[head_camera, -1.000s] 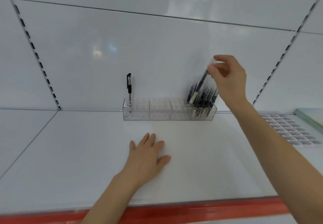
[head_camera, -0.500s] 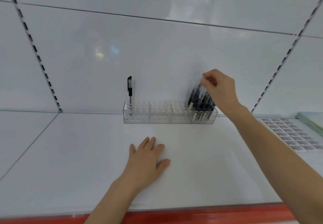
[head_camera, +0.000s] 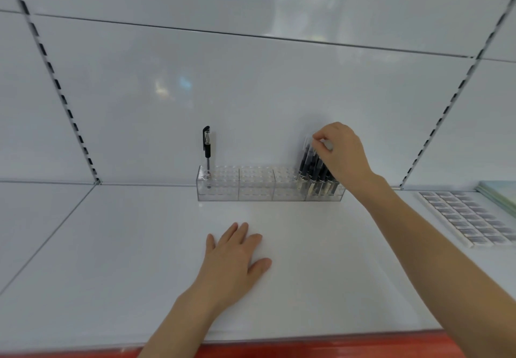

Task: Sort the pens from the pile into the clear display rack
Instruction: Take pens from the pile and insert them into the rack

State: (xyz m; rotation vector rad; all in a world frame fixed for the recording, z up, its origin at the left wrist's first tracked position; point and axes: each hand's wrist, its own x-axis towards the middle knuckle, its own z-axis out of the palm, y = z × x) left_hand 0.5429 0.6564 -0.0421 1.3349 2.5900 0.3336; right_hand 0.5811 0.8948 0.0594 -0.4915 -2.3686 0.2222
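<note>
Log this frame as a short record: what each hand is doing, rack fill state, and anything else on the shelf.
left hand: flat, palm down on the white shelf, holding nothing
right hand: fingers pinched at the top of a pen in the pen cluster
clear display rack: against the back wall
rack right end: cluster of dark pens standing
rack left end: single black pen upright
rack middle: holes empty
loose pile: none in view
right of rack: gridded sheet lying flat
</note>
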